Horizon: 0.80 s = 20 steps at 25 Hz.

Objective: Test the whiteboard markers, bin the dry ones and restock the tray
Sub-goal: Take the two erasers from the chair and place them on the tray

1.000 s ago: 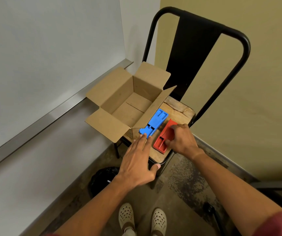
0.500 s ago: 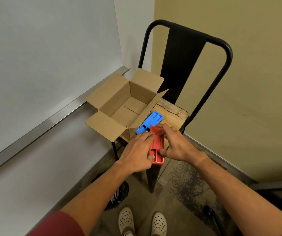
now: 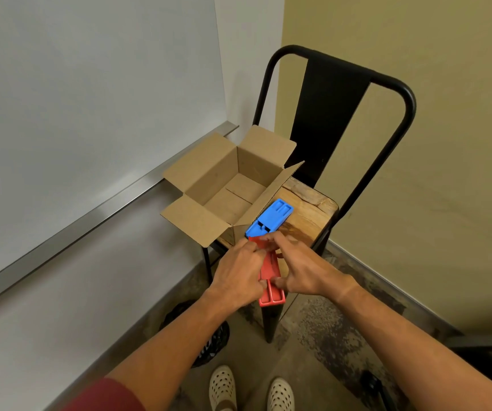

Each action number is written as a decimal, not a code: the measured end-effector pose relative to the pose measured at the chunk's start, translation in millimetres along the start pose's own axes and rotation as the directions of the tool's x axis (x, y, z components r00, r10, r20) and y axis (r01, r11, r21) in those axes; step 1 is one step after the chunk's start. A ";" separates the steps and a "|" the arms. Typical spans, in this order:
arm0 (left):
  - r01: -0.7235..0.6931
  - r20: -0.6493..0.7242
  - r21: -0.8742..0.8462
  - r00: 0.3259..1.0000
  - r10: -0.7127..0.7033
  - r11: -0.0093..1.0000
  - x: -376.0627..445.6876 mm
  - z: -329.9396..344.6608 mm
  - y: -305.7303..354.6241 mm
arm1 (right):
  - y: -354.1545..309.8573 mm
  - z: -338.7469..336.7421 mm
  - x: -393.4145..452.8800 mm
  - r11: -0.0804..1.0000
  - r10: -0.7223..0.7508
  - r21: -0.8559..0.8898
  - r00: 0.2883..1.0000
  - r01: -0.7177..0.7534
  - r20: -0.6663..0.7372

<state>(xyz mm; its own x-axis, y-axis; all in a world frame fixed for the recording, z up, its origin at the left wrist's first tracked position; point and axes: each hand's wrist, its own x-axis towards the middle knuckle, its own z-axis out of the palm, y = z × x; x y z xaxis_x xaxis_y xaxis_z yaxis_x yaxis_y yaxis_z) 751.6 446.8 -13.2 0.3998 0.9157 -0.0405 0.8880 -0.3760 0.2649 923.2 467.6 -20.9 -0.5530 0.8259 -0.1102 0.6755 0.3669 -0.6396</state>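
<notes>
- While both hands meet in front of the chair (image 3: 336, 93), the red tray (image 3: 271, 274) is held between them, in the air just before the front edge of the wooden seat (image 3: 304, 212).
- Left hand (image 3: 238, 274): its fingers are curled on the left side of the red tray and grip it.
- Right hand (image 3: 304, 271): fingers pinch the far end of the red tray, and the thumb presses its near part.
- Blue tray (image 3: 270, 218) lies on the seat, leaning against the open cardboard box (image 3: 227, 188).
- Whiteboard (image 3: 90, 84) with its metal ledge (image 3: 96, 215) stands at the left.
- A black bin (image 3: 212, 336) is on the floor below, partly hidden by the left arm.
</notes>
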 end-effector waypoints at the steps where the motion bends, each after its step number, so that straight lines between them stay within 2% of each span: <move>1: 0.021 -0.003 0.001 1.000 -0.021 1.000 -1.3 0.8 -1.3 | 0.2 0.4 0.7 1.000 0.000 0.012 1.000 0.000 0.000; 5: 0.110 0.015 0.000 0.994 -0.110 0.994 -8.4 6.3 -8.3 | 4.5 -8.6 8.9 0.983 0.134 0.146 0.975 -0.108 -0.179; 8: 0.160 0.025 -0.008 0.987 -0.159 0.987 -14.1 12.8 -13.6 | 20.5 -16.0 27.7 0.977 0.212 0.056 0.946 -0.204 -0.244; 11: 0.191 -0.006 -0.018 0.982 -0.191 0.982 -17.4 15.5 -17.6 | 39.3 -19.8 52.1 0.942 0.230 -0.190 0.944 -0.276 -0.235; 13: 0.198 -0.019 -0.026 0.980 -0.199 0.980 -18.5 17.0 -19.7 | 46.9 -20.6 67.2 0.912 0.236 -0.291 0.951 -0.287 -0.200; 16: 0.215 -0.024 -0.020 0.976 -0.215 0.976 -20.7 20.5 -22.7 | 56.0 -18.8 82.6 0.889 0.239 -0.363 0.959 -0.278 -0.151; 20: 0.232 -0.032 -0.015 0.972 -0.232 0.973 -21.9 25.5 -27.5 | 59.2 -16.3 92.6 0.906 0.222 -0.351 0.971 -0.237 -0.085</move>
<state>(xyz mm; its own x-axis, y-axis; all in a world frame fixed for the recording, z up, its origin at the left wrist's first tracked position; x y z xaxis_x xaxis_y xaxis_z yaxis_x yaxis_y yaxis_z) 724.2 433.4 -44.2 0.1751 0.9821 -0.0697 0.9531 -0.1513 0.2623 919.9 572.7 -56.6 -0.3458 0.9201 -0.1839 0.9144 0.2865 -0.2861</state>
